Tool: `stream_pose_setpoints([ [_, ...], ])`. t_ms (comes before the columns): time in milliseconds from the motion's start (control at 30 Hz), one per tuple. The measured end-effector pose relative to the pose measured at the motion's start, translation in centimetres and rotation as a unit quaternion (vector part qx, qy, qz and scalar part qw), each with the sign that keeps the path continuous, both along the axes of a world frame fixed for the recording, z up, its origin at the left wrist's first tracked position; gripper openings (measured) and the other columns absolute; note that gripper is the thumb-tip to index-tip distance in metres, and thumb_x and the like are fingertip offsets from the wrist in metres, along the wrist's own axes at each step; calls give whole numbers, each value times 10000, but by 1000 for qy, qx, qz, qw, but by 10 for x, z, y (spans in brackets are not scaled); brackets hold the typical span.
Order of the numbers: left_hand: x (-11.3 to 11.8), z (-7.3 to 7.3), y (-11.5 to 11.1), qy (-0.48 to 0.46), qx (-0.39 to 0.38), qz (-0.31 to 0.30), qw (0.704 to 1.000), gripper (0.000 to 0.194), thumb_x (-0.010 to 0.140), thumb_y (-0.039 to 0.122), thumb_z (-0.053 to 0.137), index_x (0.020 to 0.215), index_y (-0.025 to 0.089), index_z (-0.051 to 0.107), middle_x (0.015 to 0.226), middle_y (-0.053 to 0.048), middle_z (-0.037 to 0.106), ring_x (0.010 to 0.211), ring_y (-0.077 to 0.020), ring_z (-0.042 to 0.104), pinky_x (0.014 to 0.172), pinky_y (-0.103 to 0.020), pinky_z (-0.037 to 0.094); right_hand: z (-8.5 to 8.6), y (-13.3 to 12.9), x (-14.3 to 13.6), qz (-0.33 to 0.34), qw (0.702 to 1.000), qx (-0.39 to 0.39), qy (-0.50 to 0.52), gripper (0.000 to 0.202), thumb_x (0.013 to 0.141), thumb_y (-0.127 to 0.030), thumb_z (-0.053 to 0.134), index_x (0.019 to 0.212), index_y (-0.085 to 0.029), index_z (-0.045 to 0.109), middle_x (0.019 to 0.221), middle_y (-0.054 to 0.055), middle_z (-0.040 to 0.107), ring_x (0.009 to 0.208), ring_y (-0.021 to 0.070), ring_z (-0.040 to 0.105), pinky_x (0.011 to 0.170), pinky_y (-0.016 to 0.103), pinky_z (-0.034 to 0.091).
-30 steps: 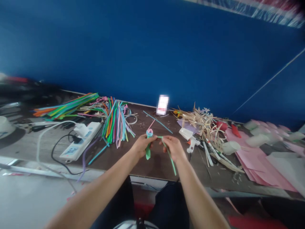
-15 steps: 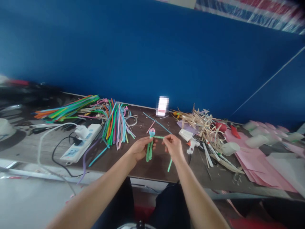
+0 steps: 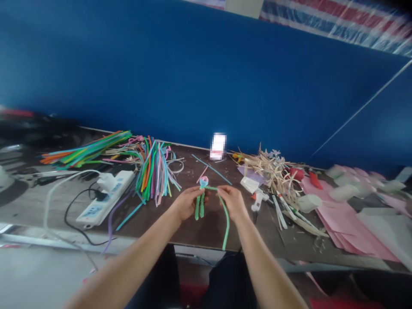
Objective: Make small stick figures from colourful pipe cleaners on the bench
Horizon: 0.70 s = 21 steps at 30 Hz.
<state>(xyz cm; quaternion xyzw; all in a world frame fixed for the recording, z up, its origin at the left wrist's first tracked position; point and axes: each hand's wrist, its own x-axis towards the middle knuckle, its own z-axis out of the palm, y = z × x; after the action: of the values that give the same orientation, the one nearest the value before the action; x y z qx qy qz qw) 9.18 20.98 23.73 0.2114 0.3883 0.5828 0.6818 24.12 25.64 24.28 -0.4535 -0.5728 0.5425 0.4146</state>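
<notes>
pinches a small pink, blue and green piece (image 3: 204, 182) in the left hand (image 3: 186, 205), with thumb and fingers grasping it just below the rounded top. holds it over the middle of the tabletop (image 3: 193, 235), toward the front edge, with two green tails hanging down. grips a long green strip (image 3: 227, 225) in the right hand (image 3: 232, 201), fingertips pressed together on it. draws one stretch of strip sideways between both hands, leading to the piece, and lets the rest hang in a curve below the right fingers. cannot tell whether the hanging end touches the tabletop.

just beyond the piece, a short pink stick (image 3: 202, 174) and a longer blue strip (image 3: 212, 168), lying slantwise. farther back, near the blue wall (image 3: 206, 77), a bright pixelated rectangle (image 3: 218, 146).

to the left, a fanned bundle of many-coloured strips (image 3: 155, 171), then a second bundle (image 3: 90, 150), mostly green and orange. in front of these, a white power strip (image 3: 121, 182) with a white plug (image 3: 107, 182) and a black plug (image 3: 101, 195) in it, plus a purple strip (image 3: 112, 221) beside it.

to the right, near the right hand, a white glue gun (image 3: 259, 200), then a tangled heap of pale straw-like pieces (image 3: 268, 166). beyond that, overlapping pink sheets (image 3: 336, 219).
</notes>
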Motion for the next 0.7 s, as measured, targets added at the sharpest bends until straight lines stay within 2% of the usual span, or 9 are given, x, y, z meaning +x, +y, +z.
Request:
stream_pose_setpoints([
  [133,-2,1,-1,-11,0,0,1000,86,747,128,539,765,88,613,673,-59,637,531,-120,583,552,-272,510,-1,1,-1,7,1000,1,0,214,619,-322,602,726,-138,626,555,-12,602,407,89,519,404,192,372],
  [267,-1,1,-2,12,-17,-38,999,152,700,124,585,845,92,619,669,-47,622,454,-89,529,485,-242,467,0,-3,-3,19,1000,10,-2,127,615,-263,608,651,-144,633,532,-20,591,432,91,530,430,188,385],
  [333,2,-1,-2,27,-17,-54,998,216,677,142,615,887,90,618,618,-22,590,383,-47,451,396,-182,378,-2,-6,-4,26,1000,7,0,120,614,-261,615,624,-143,632,521,-19,588,428,89,523,426,186,387],
  [400,5,-4,-1,45,-12,-58,997,269,662,196,644,911,95,616,541,23,521,322,-6,338,329,-143,235,-5,-7,-5,27,1000,-6,7,143,618,-286,618,626,-144,627,506,-21,578,416,87,517,412,185,386],
  [500,9,-9,1,74,-2,-43,996,352,627,272,679,930,107,613,491,66,434,304,14,239,325,-144,98,-13,-7,-5,31,999,-35,24,221,620,-357,617,676,-143,627,506,-22,574,395,88,513,391,190,392],
  [600,12,-11,2,83,4,-12,996,388,588,308,703,903,96,623,494,67,421,319,13,229,336,-157,83,-20,-7,-6,40,997,-53,40,305,609,-415,614,725,-134,630,549,-4,595,412,95,529,400,203,418],
  [700,14,-10,2,84,2,-2,996,406,544,309,732,871,89,633,513,53,450,335,15,225,345,-158,90,-24,-8,-8,31,998,-44,41,286,632,-407,597,711,-134,623,565,6,606,443,98,540,442,213,440],
])
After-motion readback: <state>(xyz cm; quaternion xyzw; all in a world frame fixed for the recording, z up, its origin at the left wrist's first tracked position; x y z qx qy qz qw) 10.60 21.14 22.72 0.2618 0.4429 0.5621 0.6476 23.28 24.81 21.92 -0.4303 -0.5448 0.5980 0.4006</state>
